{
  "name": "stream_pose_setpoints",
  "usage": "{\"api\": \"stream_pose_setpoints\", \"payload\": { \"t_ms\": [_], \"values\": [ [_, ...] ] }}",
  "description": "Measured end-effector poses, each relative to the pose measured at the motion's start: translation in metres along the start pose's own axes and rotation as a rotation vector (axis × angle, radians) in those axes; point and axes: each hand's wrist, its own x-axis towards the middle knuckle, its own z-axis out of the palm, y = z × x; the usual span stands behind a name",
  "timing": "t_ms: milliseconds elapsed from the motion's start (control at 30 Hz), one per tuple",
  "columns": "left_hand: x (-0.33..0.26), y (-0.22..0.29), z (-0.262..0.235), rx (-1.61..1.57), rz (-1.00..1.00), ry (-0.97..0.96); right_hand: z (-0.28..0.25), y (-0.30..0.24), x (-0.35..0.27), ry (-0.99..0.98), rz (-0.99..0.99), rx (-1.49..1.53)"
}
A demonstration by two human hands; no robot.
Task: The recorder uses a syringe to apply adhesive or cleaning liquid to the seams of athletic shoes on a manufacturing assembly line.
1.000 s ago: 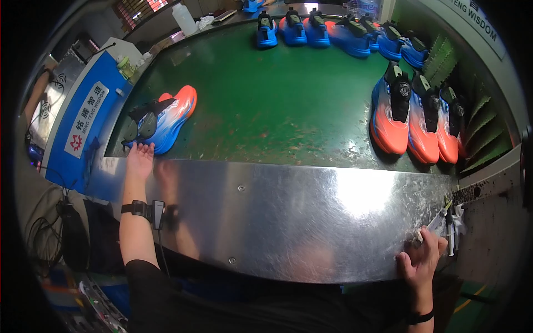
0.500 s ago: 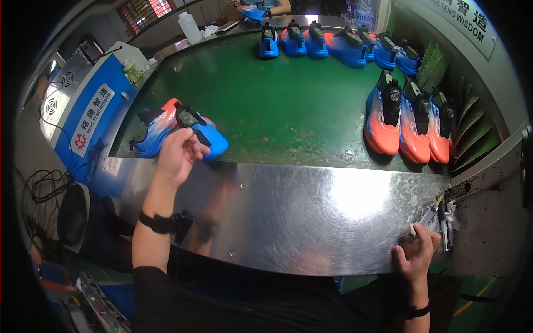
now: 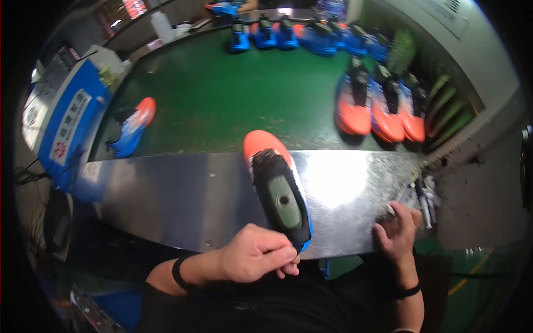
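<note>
One shoe (image 3: 277, 188) gripped at its heel by left hand (image 3: 255, 256) fingers; right hand (image 3: 398, 233) fingers spread on steel.

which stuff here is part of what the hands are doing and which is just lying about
In hand:
- orange-and-blue shoe on a green last, held by left hand
- shiny metal bench edge, under right hand

Lying about:
- lone orange-blue shoe
- three orange shoes
- blue shoe row
</note>
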Motion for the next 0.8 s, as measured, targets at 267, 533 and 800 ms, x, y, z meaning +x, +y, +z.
{"api": "stream_pose_setpoints", "payload": {
  "t_ms": [267, 533, 800],
  "values": [
    [-0.003, -0.024, -0.072, -0.168, 0.081, 0.4, -0.02, 0.003, -0.031, 0.03, 0.153, 0.251],
    [0.077, -0.038, -0.149, 0.233, -0.053, 0.648, -0.034, 0.002, -0.051, -0.006, 0.467, 0.859],
    [0.107, -0.037, -0.123, 0.015, 0.039, 0.504, -0.045, 0.007, -0.054, -0.022, 0.584, 0.833]
  ]
}}
